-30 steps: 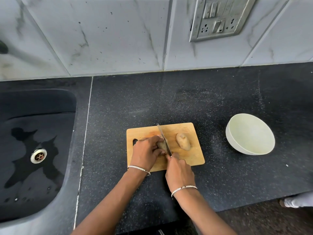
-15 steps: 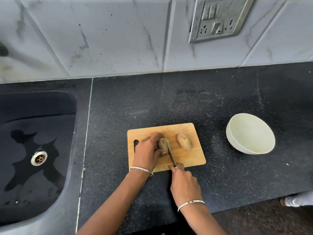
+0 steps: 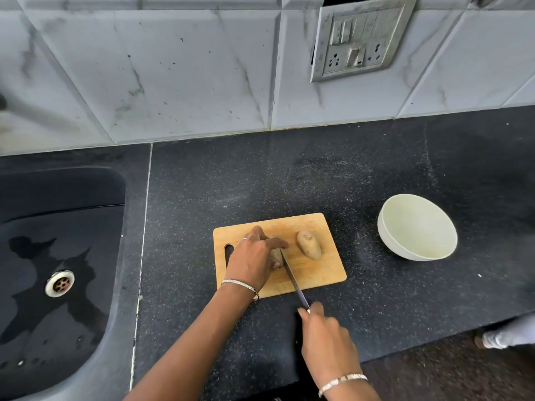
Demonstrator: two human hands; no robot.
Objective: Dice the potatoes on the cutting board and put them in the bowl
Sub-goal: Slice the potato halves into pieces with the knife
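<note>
Two hands work at the one wooden cutting board (image 3: 318,274) on the dark speckled tabletop (image 3: 231,183). The left hand (image 3: 254,259) curls over a potato (image 3: 276,257) and pins it to the board. The right hand (image 3: 327,340), nearer the body and off the board's near edge, is wrapped round the handle of a single knife (image 3: 292,277), whose blade slants up to the held potato, just right of the left fingers. There are two potatoes in all. The second potato (image 3: 309,245) lies whole on the board just right of the left hand, apart from the blade. One pale bowl (image 3: 388,238) stands on the tabletop well to the right of both hands, its inner wall and bottom showing whole. Far left of the hands, one dark sink (image 3: 121,285) holds wet patches round a metal drain (image 3: 60,283).
</note>
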